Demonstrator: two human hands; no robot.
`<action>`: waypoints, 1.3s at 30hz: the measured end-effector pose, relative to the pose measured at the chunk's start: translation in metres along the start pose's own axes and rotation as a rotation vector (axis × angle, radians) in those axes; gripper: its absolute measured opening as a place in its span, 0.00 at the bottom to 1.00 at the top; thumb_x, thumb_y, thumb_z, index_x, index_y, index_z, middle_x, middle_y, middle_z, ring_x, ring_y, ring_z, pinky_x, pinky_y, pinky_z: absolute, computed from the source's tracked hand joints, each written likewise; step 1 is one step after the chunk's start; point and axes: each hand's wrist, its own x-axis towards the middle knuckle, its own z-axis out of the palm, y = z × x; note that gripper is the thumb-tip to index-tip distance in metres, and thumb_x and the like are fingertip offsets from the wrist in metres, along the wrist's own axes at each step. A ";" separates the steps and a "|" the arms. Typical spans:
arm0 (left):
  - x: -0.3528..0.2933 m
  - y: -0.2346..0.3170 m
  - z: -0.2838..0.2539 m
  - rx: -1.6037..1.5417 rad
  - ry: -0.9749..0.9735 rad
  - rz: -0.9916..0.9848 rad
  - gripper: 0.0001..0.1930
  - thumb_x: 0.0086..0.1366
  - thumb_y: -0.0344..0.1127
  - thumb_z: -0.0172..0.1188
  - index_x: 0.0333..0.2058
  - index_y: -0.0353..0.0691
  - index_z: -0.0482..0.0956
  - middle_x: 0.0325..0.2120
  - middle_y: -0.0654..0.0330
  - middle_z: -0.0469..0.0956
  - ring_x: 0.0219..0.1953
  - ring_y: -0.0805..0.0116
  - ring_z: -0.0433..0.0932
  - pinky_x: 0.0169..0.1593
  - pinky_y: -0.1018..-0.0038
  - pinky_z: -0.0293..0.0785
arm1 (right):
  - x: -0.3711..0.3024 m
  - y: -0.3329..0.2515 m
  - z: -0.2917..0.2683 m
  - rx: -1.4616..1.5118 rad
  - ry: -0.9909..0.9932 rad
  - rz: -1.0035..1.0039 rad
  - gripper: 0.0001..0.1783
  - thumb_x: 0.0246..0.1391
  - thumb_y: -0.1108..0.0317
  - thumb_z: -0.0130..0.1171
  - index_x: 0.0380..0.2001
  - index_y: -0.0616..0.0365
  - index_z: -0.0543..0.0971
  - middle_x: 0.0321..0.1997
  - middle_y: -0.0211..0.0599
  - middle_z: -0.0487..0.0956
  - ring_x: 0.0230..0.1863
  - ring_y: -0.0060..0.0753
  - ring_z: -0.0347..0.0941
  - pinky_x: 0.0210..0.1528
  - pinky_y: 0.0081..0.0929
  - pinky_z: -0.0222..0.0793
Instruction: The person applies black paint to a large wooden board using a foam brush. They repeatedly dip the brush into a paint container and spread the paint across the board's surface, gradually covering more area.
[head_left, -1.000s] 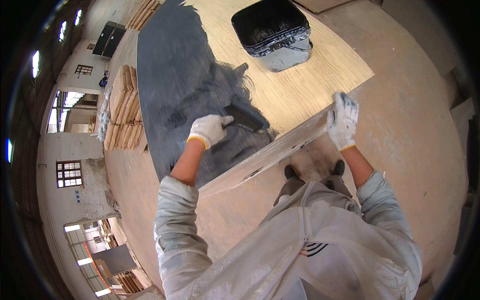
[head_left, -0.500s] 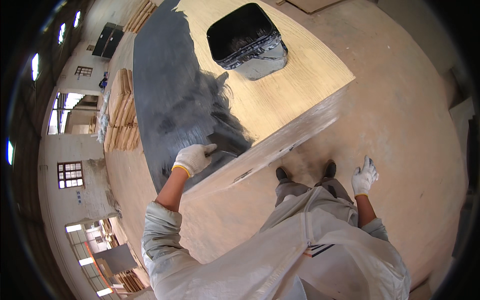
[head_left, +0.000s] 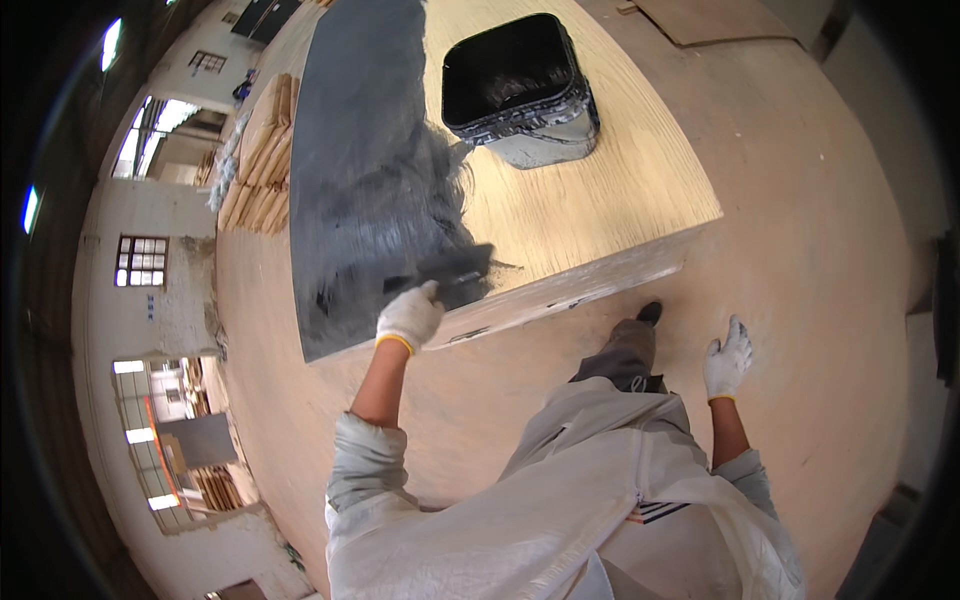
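My left hand (head_left: 410, 315), in a white knit glove, is closed around the handle of a paintbrush (head_left: 458, 270) at the near edge of a wood-grain board (head_left: 620, 190). The brush head is dark and hard to tell apart from the wet paint around it. Dark grey paint (head_left: 365, 150) covers the board's left part, with a ragged border against the bare pale wood. A paint-smeared bucket (head_left: 545, 148), black inside, stands on the bare wood. My right hand (head_left: 729, 360), gloved too, hangs away from the board with its fingers apart and holds nothing.
The board tops a thick block whose pale side (head_left: 590, 285) faces me. Wrapped stacks (head_left: 262, 160) stand on the floor at the left, before a white wall with windows (head_left: 142, 261). A flat brown sheet (head_left: 715, 20) lies at the far right.
My left hand and the brush have moved a little to the right across the paint. The whole view has shifted, and one of my feet no longer shows.
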 end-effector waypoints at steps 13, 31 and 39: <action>0.061 0.097 -0.017 -0.237 0.092 -0.497 0.25 0.71 0.42 0.53 0.64 0.44 0.78 0.52 0.43 0.85 0.55 0.43 0.84 0.58 0.53 0.80 | 0.199 0.048 -0.068 0.010 -0.159 -0.414 0.37 0.60 0.68 0.60 0.74 0.55 0.68 0.69 0.57 0.74 0.70 0.61 0.68 0.75 0.55 0.58; 0.015 0.358 0.058 -1.919 0.680 -1.036 0.22 0.73 0.44 0.63 0.54 0.31 0.80 0.30 0.55 0.85 0.28 0.62 0.84 0.30 0.67 0.80 | 0.420 -0.199 -0.225 0.573 -1.343 -1.084 0.18 0.69 0.76 0.57 0.60 0.64 0.82 0.46 0.39 0.88 0.49 0.28 0.84 0.55 0.28 0.79; 0.015 0.485 -0.025 -2.417 1.384 -0.945 0.12 0.79 0.41 0.53 0.48 0.40 0.80 0.28 0.61 0.82 0.21 0.70 0.76 0.23 0.75 0.72 | 0.437 -0.243 -0.226 0.508 -1.491 -1.623 0.20 0.71 0.57 0.59 0.59 0.56 0.81 0.47 0.50 0.87 0.49 0.54 0.84 0.53 0.42 0.80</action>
